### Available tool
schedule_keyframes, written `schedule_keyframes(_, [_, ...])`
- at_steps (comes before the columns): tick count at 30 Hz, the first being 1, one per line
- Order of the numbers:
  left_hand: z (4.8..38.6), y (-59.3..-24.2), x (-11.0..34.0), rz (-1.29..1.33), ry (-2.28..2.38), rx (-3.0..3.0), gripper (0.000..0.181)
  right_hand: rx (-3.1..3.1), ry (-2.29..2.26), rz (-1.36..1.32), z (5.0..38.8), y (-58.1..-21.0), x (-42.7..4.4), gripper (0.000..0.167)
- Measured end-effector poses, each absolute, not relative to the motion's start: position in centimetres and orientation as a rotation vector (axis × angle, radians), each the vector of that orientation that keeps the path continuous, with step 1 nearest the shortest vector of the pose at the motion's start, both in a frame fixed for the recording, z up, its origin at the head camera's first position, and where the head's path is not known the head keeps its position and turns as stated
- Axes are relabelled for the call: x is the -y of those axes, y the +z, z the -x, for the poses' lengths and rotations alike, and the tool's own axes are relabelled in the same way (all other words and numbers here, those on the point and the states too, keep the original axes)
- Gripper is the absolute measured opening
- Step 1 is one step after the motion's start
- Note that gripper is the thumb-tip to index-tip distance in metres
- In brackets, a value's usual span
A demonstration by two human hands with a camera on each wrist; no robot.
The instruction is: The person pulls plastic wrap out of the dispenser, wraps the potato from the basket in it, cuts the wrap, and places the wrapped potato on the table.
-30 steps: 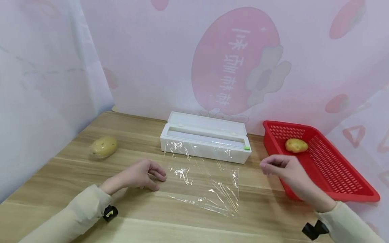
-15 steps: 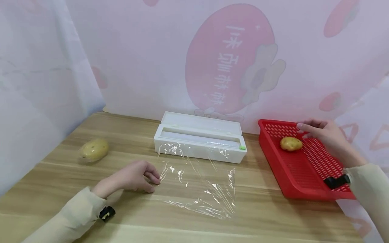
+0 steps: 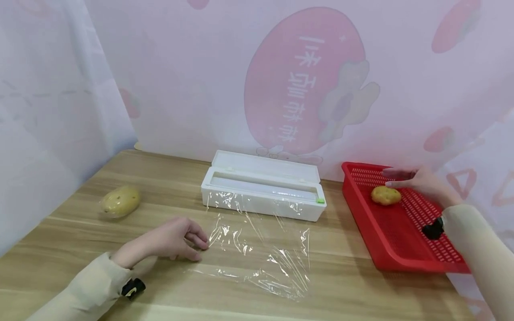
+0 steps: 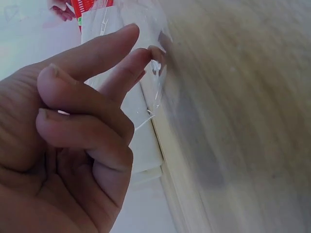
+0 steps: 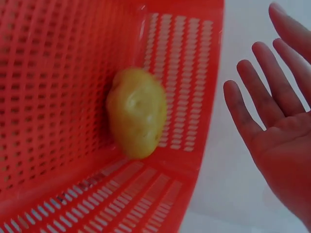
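Observation:
My right hand (image 3: 427,185) hovers over the far part of the red basket (image 3: 379,236), its fingers spread and holding nothing. Below the fingers, a bare yellow potato (image 3: 386,195) lies in the basket; the right wrist view shows the whole potato (image 5: 136,114) apart from the hand. On the left, my left hand (image 3: 168,240) stays low at the table, fingers loosely bent, with a gap between thumb and fingers. Beside its fingertips lies a sheet of clear cling film (image 3: 257,249), pulled out from a white dispenser box (image 3: 261,205). Whether the fingertips touch the film is unclear.
A second potato (image 3: 120,201), apparently wrapped in clear film, lies at the left of the wooden table (image 3: 168,178). The dispenser's lid (image 3: 265,166) stands raised, and a green slider (image 3: 320,200) sits at its right end. A printed cloth (image 3: 180,89) hangs behind.
My right hand has gone from beside the basket's left rim to above the potato inside, lowering slightly lately. My left hand has stayed beside the film. The head view has shifted a little.

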State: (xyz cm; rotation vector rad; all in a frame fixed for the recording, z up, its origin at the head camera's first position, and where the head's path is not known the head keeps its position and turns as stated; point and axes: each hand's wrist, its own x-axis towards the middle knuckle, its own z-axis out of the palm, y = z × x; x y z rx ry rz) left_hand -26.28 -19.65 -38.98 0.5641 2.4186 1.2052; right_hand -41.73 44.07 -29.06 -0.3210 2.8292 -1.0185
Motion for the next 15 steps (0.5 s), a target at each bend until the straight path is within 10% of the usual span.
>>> schedule_keyframes(15, [26.1, -38.9, 19.7, -0.615, 1.196, -2.382, 0.029, -2.906, -0.86, 0.269, 43.4, -33.2, -47.5, 0.069])
